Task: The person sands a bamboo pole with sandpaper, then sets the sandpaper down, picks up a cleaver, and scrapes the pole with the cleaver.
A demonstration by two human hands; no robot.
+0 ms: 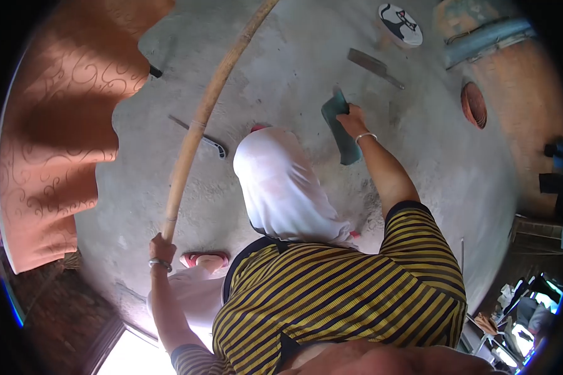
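The left hand (161, 250) grips the pole (218, 82) at its near end, seemingly to steady its long, far-reaching length. The right hand (355, 121) grasps the green cloth (343, 139), away from the pole. The knife (370, 64) lies far right on the floor (281, 75), perhaps kept within reach.

No readable text, labels, brands, numbers; round stool (400, 25) bears only cat drawing.

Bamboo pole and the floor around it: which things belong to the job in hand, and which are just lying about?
Job in hand: bamboo pole (left hand), dark green item (right hand); probably also broad blade and slim tool, on the floor.
Just lying about, seemingly: round cat-picture piece, reddish basket.
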